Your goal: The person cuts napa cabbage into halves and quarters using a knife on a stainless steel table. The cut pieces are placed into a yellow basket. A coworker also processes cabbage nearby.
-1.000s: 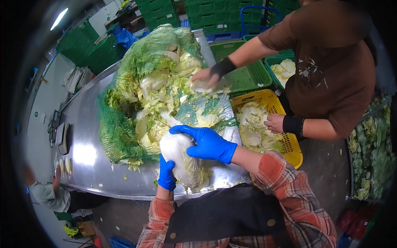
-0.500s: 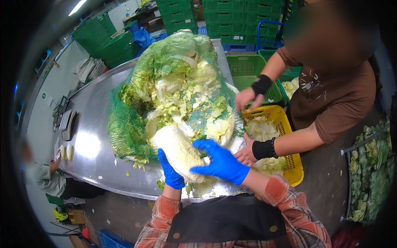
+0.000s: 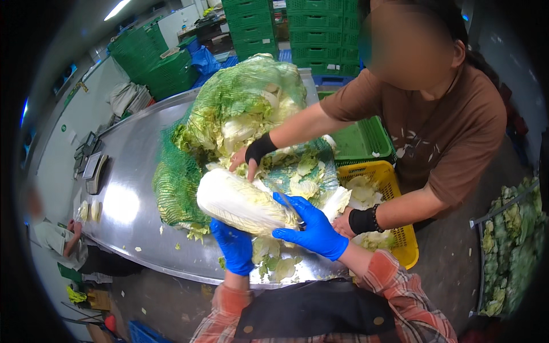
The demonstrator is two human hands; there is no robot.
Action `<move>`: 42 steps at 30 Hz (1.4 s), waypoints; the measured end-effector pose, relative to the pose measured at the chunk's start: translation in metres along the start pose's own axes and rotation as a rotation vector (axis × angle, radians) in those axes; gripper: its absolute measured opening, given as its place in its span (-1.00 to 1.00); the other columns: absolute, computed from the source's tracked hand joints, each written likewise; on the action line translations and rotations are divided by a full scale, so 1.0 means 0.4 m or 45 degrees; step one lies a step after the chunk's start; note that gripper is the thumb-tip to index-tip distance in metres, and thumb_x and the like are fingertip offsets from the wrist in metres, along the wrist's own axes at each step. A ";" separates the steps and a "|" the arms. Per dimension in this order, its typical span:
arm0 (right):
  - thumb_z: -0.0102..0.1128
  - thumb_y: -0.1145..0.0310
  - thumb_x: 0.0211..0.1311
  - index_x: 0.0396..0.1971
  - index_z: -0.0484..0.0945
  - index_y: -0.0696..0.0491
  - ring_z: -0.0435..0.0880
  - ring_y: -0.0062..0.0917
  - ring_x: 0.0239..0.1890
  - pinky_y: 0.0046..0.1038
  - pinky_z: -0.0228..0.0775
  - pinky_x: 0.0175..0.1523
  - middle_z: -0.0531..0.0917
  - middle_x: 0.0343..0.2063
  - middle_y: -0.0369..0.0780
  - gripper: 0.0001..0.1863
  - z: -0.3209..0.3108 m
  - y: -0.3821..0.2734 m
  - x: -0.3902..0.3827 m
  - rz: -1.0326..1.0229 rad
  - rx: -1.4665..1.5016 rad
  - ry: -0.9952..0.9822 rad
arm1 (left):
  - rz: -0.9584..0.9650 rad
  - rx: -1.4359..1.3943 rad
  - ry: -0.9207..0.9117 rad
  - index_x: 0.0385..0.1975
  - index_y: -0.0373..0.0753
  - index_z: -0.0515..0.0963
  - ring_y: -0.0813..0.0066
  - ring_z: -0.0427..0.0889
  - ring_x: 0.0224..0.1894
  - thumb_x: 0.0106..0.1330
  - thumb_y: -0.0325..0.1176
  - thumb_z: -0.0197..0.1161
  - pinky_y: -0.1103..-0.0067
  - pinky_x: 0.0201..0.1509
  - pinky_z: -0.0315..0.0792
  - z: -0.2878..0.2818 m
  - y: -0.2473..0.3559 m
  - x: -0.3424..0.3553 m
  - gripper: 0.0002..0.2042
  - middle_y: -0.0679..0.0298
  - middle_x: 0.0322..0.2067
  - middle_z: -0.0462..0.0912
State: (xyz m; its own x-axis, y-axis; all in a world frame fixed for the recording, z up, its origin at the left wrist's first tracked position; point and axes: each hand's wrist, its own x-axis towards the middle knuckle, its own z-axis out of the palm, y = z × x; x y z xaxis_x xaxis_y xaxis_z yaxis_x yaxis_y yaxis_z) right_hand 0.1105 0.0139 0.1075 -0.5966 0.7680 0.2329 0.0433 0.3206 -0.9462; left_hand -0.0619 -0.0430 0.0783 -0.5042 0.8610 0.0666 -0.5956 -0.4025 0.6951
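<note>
A pale napa cabbage (image 3: 243, 200) lies across my two blue-gloved hands above the near part of the metal table. My left hand (image 3: 233, 247) supports it from below, the fingers partly hidden under it. At the leafy right end, my right hand (image 3: 313, 228) grips it between thumb and fingers. Just behind it, a green net sack (image 3: 177, 183) lies spread open with several cabbages and torn leaves in it. A co-worker's hand (image 3: 245, 164) reaches into the leaves right beside my cabbage. The co-worker's other hand (image 3: 344, 224) is by a cut piece of cabbage (image 3: 336, 203).
A yellow crate (image 3: 407, 234) with leaves stands at the table's right edge, a green crate (image 3: 366, 140) behind it. Loose leaves (image 3: 283, 268) lie on the metal table (image 3: 143, 240) near me. A scale (image 3: 94, 171) sits at left, where another person works. Full net sacks (image 3: 509, 251) stand far right.
The cabbage has swung from steep to nearly level, its white end now pointing left. My right hand moved slightly right and down. The co-worker's arm stretched left across the table into the leaves.
</note>
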 end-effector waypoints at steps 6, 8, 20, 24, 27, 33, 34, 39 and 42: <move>0.38 0.17 -0.06 -0.07 0.44 0.14 0.46 -0.62 -0.42 -0.53 0.36 -0.28 0.54 -0.40 -0.26 -0.43 0.006 -0.016 -0.017 0.662 0.319 -0.057 | -0.289 -0.190 -0.190 0.25 -0.18 0.06 0.14 0.24 0.20 0.00 0.10 0.23 0.21 0.25 0.17 -0.126 -0.007 0.029 -0.16 0.14 0.20 0.21; 0.38 0.13 -0.07 -0.14 0.46 0.17 0.45 -0.63 -0.42 -0.54 0.34 -0.30 0.53 -0.41 -0.25 -0.45 0.023 0.001 -0.043 0.501 0.158 0.025 | -0.313 -0.171 -0.056 0.24 -0.18 0.09 0.14 0.28 0.19 -0.02 0.08 0.25 0.22 0.25 0.19 -0.124 -0.018 0.020 -0.16 0.13 0.18 0.25; 0.40 0.38 -0.10 -0.17 0.49 0.17 0.52 -0.67 -0.22 -0.59 0.36 -0.13 0.57 -0.28 -0.27 -0.56 -0.104 -0.089 -0.111 0.615 0.493 -0.089 | 0.161 1.075 -0.256 0.21 -0.33 0.09 0.31 0.37 0.10 -0.03 -0.34 0.34 0.43 0.14 0.29 -0.112 -0.048 0.038 -0.22 0.09 0.11 0.32; 0.39 0.22 -0.08 -0.01 0.39 0.20 0.52 -0.43 -0.08 -0.47 0.34 0.00 0.53 -0.12 -0.12 -0.37 -0.091 -0.049 -0.102 0.361 -0.118 0.095 | -0.328 -0.156 -0.009 0.24 -0.22 0.07 0.15 0.27 0.18 0.16 0.11 0.05 0.29 0.22 0.21 -0.143 -0.079 0.033 -0.27 0.09 0.18 0.23; 0.35 0.08 -0.06 0.21 0.13 0.09 0.39 -0.24 0.11 -0.36 0.27 0.12 0.33 0.11 -0.04 -0.14 -0.037 0.023 -0.105 0.171 -0.129 0.151 | -0.341 -0.367 0.011 0.25 -0.17 0.07 0.14 0.23 0.21 0.18 0.18 -0.03 0.25 0.25 0.15 -0.093 -0.060 0.027 -0.27 0.13 0.20 0.20; 0.33 0.22 -0.01 0.22 0.13 0.08 0.29 -0.38 0.14 -0.39 0.16 0.16 0.29 0.13 -0.14 -0.20 0.044 0.052 -0.051 -0.018 -0.032 -0.011 | -0.204 -0.302 0.003 0.26 -0.15 0.06 0.16 0.13 0.27 0.22 0.16 -0.04 0.25 0.34 -0.03 -0.059 -0.039 -0.017 -0.30 0.15 0.23 0.15; 0.31 0.16 0.01 0.20 0.17 0.08 0.40 -0.41 0.03 -0.41 0.27 0.06 0.37 0.05 -0.16 -0.23 0.043 0.043 -0.050 -0.011 0.177 0.013 | -0.240 -0.309 -0.087 0.26 -0.16 0.06 0.16 0.15 0.26 0.22 0.12 -0.02 0.24 0.32 0.03 -0.113 -0.027 -0.015 -0.31 0.15 0.23 0.16; 0.28 0.09 0.04 0.00 0.37 0.13 0.45 -0.62 -0.52 -0.53 0.34 -0.38 0.53 -0.51 -0.30 -0.41 0.026 -0.012 -0.057 0.695 0.441 -0.243 | -0.295 -0.328 -0.180 0.26 -0.16 0.05 0.14 0.23 0.21 0.11 0.12 0.16 0.20 0.27 0.14 -0.180 -0.013 -0.003 -0.22 0.13 0.20 0.21; 0.29 0.09 0.03 -0.17 0.45 0.13 0.41 -0.69 -0.60 -0.60 0.31 -0.47 0.52 -0.53 -0.30 -0.52 0.041 0.025 -0.075 0.612 0.215 -0.139 | -0.288 -0.376 0.003 0.25 -0.16 0.05 0.15 0.24 0.20 0.09 0.03 0.24 0.21 0.28 0.14 -0.178 -0.040 -0.019 -0.22 0.12 0.19 0.22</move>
State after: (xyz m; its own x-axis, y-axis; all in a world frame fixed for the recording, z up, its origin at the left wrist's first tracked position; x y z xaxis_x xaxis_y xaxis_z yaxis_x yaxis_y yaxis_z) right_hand 0.1159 -0.0151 0.0872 -0.6214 0.7415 -0.2529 0.2085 -0.1546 -0.9657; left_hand -0.0931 -0.0652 0.0157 -0.3402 0.9380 -0.0670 -0.8469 -0.2746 0.4553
